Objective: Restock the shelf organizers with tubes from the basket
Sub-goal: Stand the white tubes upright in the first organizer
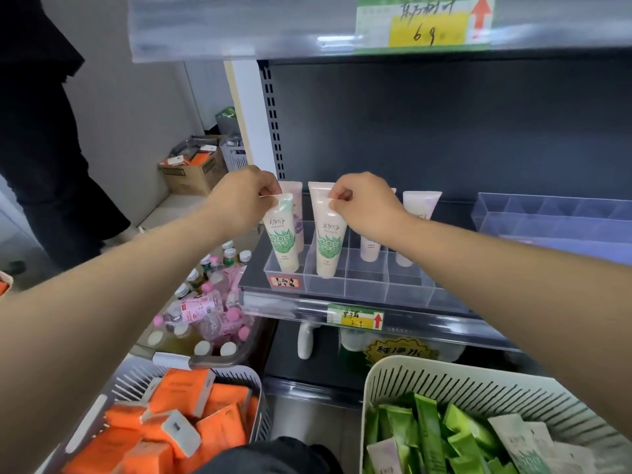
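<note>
Left tube [282, 234] stood cap-down in clear organizer [359, 285], front corner cell; right tube [328, 241] in next cell.
Left hand [244, 196] pinched left tube's crimped top; right hand [366, 203] pinched right tube's, other fingers curled.
Advice: seat caps flat on cell floor, labels outward, release only once upright.
Lilac tubes [419, 206] stood behind.
White basket [386, 374] sat below, right.

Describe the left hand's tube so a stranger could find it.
On the middle shelf sits a clear divided organizer. The tube stands cap-down in its front left corner compartment, its top pinched by the left hand. Unlike its green-leaf twin alongside, it sits behind the red-bordered label.
</note>
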Action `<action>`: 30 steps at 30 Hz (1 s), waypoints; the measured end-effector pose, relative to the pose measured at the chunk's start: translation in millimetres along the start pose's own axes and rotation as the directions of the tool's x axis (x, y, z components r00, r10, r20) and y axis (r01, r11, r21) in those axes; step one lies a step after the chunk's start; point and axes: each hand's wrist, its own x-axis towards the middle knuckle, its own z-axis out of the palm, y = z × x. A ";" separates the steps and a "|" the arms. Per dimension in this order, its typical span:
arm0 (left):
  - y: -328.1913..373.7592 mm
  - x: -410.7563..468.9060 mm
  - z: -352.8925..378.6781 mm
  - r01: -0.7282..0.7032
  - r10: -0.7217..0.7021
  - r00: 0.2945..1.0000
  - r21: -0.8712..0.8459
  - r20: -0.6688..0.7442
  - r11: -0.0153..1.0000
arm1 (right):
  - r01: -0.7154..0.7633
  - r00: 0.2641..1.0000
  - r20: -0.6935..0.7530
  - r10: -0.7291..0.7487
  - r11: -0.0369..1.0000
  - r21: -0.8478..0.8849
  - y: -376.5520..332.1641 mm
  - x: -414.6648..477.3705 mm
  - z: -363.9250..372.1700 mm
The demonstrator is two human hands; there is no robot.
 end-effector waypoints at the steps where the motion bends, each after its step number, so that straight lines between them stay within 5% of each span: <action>1: -0.6 1.2 2.8 0.000 0.000 1.000 0.007 0.009 1.000 | 0.002 1.000 0.007 -0.002 1.000 0.001 2.4 1.0 2.1; 30: 8.6 -13.1 10.5 0.036 -0.035 0.999 0.044 -0.039 0.998 | 0.053 0.999 0.003 -0.053 0.998 0.032 2.3 -10.3 0.0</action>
